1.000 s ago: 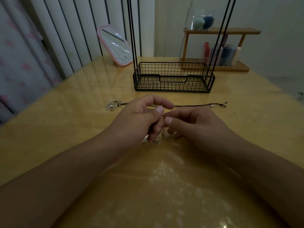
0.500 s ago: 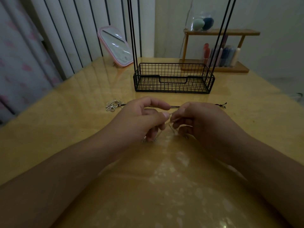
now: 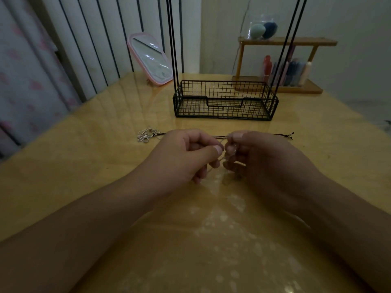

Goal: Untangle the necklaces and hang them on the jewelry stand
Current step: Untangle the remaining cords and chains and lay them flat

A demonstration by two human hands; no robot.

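My left hand (image 3: 186,155) and my right hand (image 3: 262,159) meet just above the middle of the table, fingertips close together. Both pinch a thin silver chain necklace (image 3: 220,159), which runs between them and is mostly hidden by my fingers. Behind my hands a black cord necklace (image 3: 285,135) lies straight across the table, its silver flower pendant (image 3: 147,135) at the left end. The jewelry stand (image 3: 225,102), a black wire basket with tall thin uprights, stands beyond it with nothing hanging in view.
A pink-framed mirror (image 3: 150,59) leans at the back left. A wooden shelf (image 3: 281,64) with bottles and a jar of sponges stands at the back right. The glossy yellow table (image 3: 84,157) reaches to a curtain on the left.
My right hand has risen and curled tighter towards the left hand. The small charm that hung under my left fingers is now out of sight. The cord necklace has not moved.
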